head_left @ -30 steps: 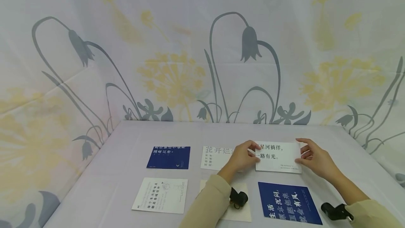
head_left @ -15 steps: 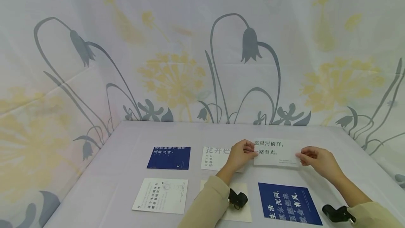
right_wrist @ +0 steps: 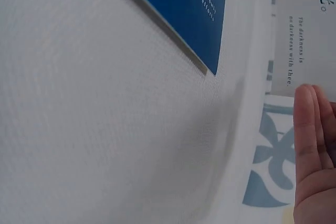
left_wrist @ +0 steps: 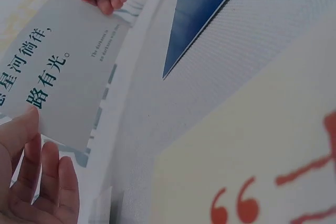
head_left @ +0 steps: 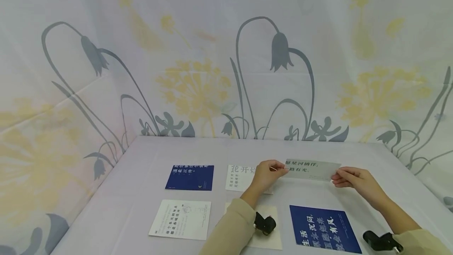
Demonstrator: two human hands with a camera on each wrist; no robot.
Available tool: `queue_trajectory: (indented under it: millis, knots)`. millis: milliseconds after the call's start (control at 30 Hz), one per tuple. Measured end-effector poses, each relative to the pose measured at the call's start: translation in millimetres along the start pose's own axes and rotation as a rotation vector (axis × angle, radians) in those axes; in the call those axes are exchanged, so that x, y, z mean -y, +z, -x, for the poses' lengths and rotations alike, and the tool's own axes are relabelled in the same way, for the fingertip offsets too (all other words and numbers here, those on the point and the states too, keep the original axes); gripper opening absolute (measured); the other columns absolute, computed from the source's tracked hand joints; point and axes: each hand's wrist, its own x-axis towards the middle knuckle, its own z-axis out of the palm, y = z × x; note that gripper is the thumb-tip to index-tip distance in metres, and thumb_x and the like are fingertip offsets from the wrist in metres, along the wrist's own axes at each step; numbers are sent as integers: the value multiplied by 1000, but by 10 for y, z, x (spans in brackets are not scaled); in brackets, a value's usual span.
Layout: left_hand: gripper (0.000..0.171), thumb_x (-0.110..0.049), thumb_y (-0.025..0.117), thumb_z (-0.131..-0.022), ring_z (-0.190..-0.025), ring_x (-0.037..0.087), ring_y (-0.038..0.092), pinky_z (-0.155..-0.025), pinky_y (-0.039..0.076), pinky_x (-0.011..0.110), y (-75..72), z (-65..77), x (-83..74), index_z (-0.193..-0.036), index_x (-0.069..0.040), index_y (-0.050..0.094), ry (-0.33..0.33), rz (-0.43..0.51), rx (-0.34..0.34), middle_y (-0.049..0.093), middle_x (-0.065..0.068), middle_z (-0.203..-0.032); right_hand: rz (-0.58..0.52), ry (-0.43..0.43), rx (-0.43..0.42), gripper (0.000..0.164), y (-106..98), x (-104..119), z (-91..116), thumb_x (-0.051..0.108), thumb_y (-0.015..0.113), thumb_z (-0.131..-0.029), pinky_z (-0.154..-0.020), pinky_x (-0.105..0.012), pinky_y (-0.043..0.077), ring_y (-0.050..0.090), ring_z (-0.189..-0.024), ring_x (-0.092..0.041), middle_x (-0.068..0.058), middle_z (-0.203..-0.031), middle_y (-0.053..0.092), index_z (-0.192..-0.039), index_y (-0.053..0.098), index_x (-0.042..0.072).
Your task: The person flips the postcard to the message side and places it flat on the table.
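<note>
Flowered fabric backs a white tabletop. Raised above it, a pale printed card is held at both ends: the left hand pinches one short edge, thumb over the print, and the right hand pinches the opposite edge. Beside the left fingers, partly hidden by that hand, lies a white card with grey lettering; farther left of them, a dark blue card. Nearer the camera than the right fingers lies a second blue card.
</note>
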Motion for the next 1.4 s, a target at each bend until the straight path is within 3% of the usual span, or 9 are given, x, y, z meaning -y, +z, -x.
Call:
queue_trajectory:
  millis: [200,367,700,933,1167,1400]
  knots:
    - [13,-20,72,-82,-67,3,56,-60,48,18,-15,-8,17,-88,-8,73,-52,54,24,64,-7,-77,-91,-18,-3,42,-40,-32,5,14,43,-100,-70,-28,55,67,-80,-18,-11,-90,69,-109,48,-26]
    - [13,-13,69,-85,-70,6,62,-66,53,22,-34,-13,11,-92,-4,73,-55,136,61,68,0,-80,-105,-35,-5,42,-65,-54,1,13,45,-100,-70,-25,54,67,-80,-16,-5,-90,70,-111,47,-27]
    - [13,-5,63,-87,-77,10,65,-70,53,22,-37,-11,-2,-95,1,72,-101,237,84,70,5,-85,-39,15,-26,42,-63,-71,2,19,52,-97,-71,-20,52,67,-82,-14,-7,-97,68,-114,54,-19]
    - [13,-4,63,-87,-76,11,65,-69,54,22,-24,-13,-10,-94,2,72,-121,249,63,69,6,-83,56,56,-60,44,-51,-45,-2,22,55,-95,-72,-17,50,66,-81,-11,-26,-113,58,-117,54,-16]
    - [12,1,64,-84,-72,12,66,-66,54,23,2,-15,-23,-94,4,72,-212,296,50,68,5,-80,92,68,-79,42,-52,-110,8,21,59,-93,-69,-21,52,62,-78,-7,-7,-104,64,-116,56,-14]
    - [12,3,65,-83,-69,12,65,-65,54,24,17,3,-6,-93,3,72,-274,327,17,68,5,-80,92,113,-53,47,-14,-145,-6,21,59,-93,-68,-20,52,64,-76,-9,-24,-108,62,-122,51,-16]
